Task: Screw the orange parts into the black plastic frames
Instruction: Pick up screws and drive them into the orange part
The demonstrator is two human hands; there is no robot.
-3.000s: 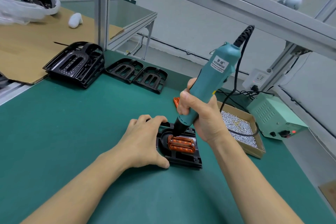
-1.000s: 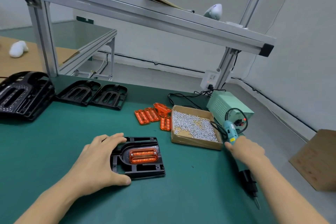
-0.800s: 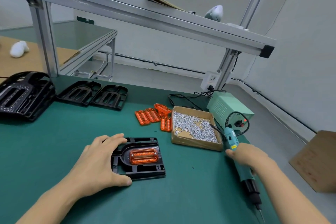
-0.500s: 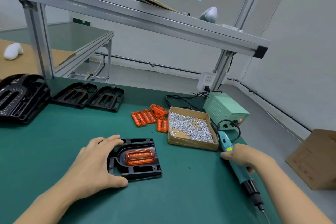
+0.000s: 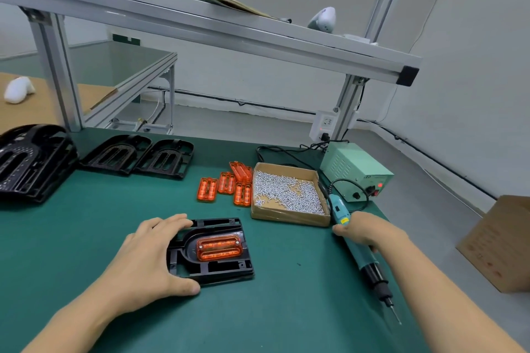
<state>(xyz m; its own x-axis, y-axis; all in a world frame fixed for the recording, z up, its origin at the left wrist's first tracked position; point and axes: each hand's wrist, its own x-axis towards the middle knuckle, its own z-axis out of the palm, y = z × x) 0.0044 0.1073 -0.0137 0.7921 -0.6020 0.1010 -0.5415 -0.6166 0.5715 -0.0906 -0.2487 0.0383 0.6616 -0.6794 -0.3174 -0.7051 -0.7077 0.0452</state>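
A black plastic frame (image 5: pixel 218 265) lies flat on the green mat with an orange part (image 5: pixel 219 247) seated in its middle, a screw head showing at each end. My left hand (image 5: pixel 149 255) grips the frame's left edge, thumb at the near corner and fingers over the far corner. My right hand (image 5: pixel 368 231) holds the teal electric screwdriver (image 5: pixel 362 255) low over the mat at the right, lying almost flat with its bit pointing toward me. Several loose orange parts (image 5: pixel 226 185) lie behind the frame.
A cardboard box of silver screws (image 5: pixel 288 193) sits right of the orange parts, with the green power supply (image 5: pixel 355 173) behind it. Two empty black frames (image 5: pixel 137 156) and a black stack (image 5: pixel 31 160) lie at the left. A cardboard carton (image 5: pixel 499 241) stands beyond the table's right edge.
My right hand took the screwdriver off the frame and carried it to the right, lowering it toward the mat beside the screw box. My left hand stays on the frame.
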